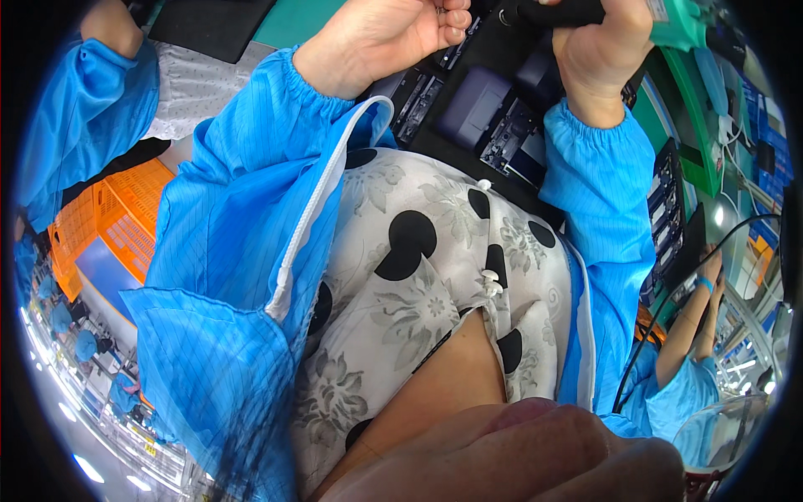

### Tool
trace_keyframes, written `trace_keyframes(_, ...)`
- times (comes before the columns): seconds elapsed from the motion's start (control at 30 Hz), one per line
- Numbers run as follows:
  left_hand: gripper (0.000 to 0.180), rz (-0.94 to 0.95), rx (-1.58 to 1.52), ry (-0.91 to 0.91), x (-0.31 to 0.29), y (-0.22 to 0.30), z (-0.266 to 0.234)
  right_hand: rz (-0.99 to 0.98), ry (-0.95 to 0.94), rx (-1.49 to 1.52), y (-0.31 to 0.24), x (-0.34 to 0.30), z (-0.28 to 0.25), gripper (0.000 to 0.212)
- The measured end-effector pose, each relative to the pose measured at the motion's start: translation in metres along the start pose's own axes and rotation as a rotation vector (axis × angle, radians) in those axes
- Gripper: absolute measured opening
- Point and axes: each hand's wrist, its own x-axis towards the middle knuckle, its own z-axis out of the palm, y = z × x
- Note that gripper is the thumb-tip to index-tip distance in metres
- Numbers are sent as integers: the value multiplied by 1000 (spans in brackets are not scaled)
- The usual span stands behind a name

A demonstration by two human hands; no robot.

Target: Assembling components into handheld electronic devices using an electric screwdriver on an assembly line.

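Note:
My left hand point(393, 38) is at the top, left of centre, its fingers curled in. Whatever they hold, if anything, is hidden. At the top right my right hand point(602, 54) is closed around a black, rounded, handle-like thing point(560, 13); the upper frame edge cuts off part of it. Beneath and between the hands are dark device housings. One is a smooth purple-grey casing point(475, 105), beside an exposed black mechanism point(512, 138). A second black mechanism point(416, 105) lies below my left wrist. Both my forearms are in blue sleeves.
A green object point(682, 25) sits close beside my right hand. Black parts point(667, 201) line the right side, near a green frame point(698, 125) and a black cable point(669, 297). Orange crates point(117, 213) stand at left. Co-workers' blue sleeves point(92, 125) and hands point(701, 305) show on both sides.

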Motion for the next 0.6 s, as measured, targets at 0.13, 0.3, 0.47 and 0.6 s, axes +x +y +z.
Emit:
trace_keyframes(0.13, 12, -4, 10, 28, -2, 0, -1, 38, -23, -28, -10, -1, -10, 31)
trace_keyframes(0.3, 12, 26, 31, 30, -9, 7, 3, -7, 31, -172, -7, -4, 6, 35)
trace_keyframes(0.47, 16, 89, 97, 17, -25, 4, 24, 9, 236, -17, -42, 0, -7, 52)
trace_keyframes(0.6, 16, -37, 202, 69, -18, -2, 52, 18, 484, -129, -101, -2, -18, 65)
